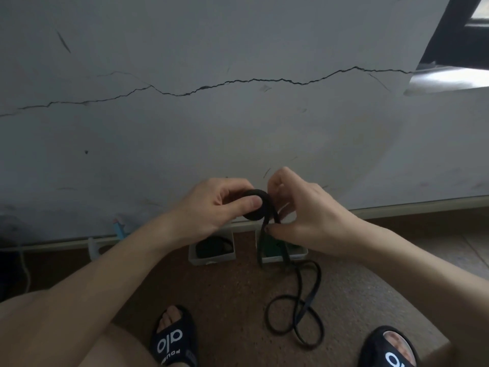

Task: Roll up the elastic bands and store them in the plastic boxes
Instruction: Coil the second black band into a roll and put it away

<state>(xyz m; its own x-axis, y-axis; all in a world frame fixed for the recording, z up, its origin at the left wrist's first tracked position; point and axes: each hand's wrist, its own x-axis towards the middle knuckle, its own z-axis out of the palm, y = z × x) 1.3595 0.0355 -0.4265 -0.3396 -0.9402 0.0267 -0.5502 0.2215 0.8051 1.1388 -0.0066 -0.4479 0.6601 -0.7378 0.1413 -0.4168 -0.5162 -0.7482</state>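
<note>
Your brown speckled floor [227,295] carries two plastic boxes by the wall: the left box [211,258] and the right box [275,258]. The black band's loose loops [296,313] lie between your sandals [173,337].

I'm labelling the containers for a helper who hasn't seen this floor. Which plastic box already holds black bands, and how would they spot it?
Follow the cracked grey wall down to the brown floor; two small clear plastic boxes sit against its base. The left box, below the left hand, holds dark rolled bands, whereas the right box shows green inside.
</note>
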